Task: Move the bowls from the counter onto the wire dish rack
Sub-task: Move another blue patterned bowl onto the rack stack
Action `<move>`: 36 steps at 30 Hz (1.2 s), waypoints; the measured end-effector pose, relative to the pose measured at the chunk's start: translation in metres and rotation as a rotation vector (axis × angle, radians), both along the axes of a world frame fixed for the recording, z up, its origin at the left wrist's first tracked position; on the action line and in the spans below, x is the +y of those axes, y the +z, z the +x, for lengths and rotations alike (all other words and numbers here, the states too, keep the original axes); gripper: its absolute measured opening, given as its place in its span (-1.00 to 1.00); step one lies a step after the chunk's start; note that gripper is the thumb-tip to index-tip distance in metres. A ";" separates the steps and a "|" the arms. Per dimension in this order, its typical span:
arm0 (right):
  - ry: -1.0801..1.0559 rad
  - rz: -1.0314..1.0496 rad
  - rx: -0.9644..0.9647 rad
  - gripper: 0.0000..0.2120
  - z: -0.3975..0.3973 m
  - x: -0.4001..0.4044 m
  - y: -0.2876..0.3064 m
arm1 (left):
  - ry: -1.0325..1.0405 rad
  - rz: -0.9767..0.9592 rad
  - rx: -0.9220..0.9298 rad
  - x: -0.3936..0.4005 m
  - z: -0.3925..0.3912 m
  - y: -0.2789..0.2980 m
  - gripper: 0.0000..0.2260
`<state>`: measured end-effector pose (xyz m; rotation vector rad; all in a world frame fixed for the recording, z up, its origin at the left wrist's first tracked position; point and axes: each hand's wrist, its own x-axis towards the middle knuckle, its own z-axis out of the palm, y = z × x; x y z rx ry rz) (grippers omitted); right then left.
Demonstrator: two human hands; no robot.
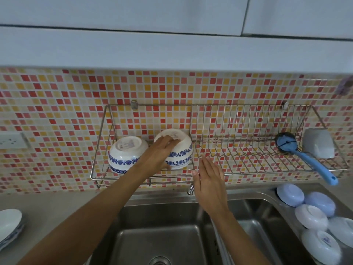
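A wire dish rack (238, 170) hangs on the mosaic tile wall above the sink. Two white bowls with blue flower bands lie upside down in its left section. My left hand (158, 152) grips the right one (181, 155), fingers over its base and thumb under its rim. The other bowl (125, 153) rests free to its left. My right hand (209, 178) hovers open and flat just below the rack's front rail, holding nothing. Several upturned pale blue and white bowls (313, 217) lie on the counter at the right of the sink.
A blue-handled brush (305, 155) and a grey cup (318, 143) sit at the rack's right end. The steel sink (158, 236) lies below, its tap (191, 188) under the rack. Stacked white plates (9, 226) rest on the left counter. A wall socket (11, 140) is at far left.
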<state>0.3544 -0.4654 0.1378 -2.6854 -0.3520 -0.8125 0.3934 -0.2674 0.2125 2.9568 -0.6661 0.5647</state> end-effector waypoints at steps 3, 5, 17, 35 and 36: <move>0.002 0.004 -0.011 -0.50 0.000 0.000 -0.001 | -0.014 0.036 -0.004 0.001 0.001 -0.002 -0.19; -0.004 0.006 -0.008 -0.48 0.000 0.000 -0.001 | -0.027 0.022 -0.002 0.002 0.003 -0.004 -0.18; 0.025 -0.084 -0.146 -0.58 -0.002 0.003 -0.006 | 0.132 -0.327 0.291 0.008 0.031 0.010 -0.18; 0.069 0.116 -0.232 -0.65 -0.006 0.015 -0.019 | 0.140 -0.331 0.336 0.018 0.014 0.013 -0.37; 0.068 0.117 -0.231 -0.64 -0.007 0.015 -0.019 | 0.151 -0.334 0.246 0.025 0.003 0.011 -0.43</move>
